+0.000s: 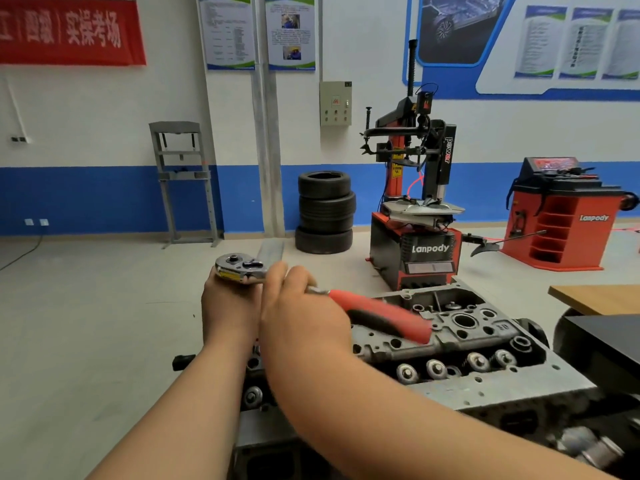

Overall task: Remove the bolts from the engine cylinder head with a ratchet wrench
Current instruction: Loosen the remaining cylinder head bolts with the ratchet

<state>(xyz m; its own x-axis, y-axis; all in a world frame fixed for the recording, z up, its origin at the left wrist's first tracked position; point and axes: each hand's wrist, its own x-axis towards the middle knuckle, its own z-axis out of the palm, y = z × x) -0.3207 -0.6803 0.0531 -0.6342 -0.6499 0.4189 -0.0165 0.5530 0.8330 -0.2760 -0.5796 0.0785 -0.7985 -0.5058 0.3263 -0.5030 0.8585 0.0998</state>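
The left hand (230, 306) cups the steel head of the ratchet wrench (239, 266) from below, its fingers curled behind it. The right hand (304, 317) wraps its fingers round the shaft. The red grip juts over the cylinder head (467, 336), whose open trough holds round valve caps (436, 368), on the perforated surface (512, 386).

Bare forearms end in a bare left hand (229, 306) and bare right hand (304, 318).
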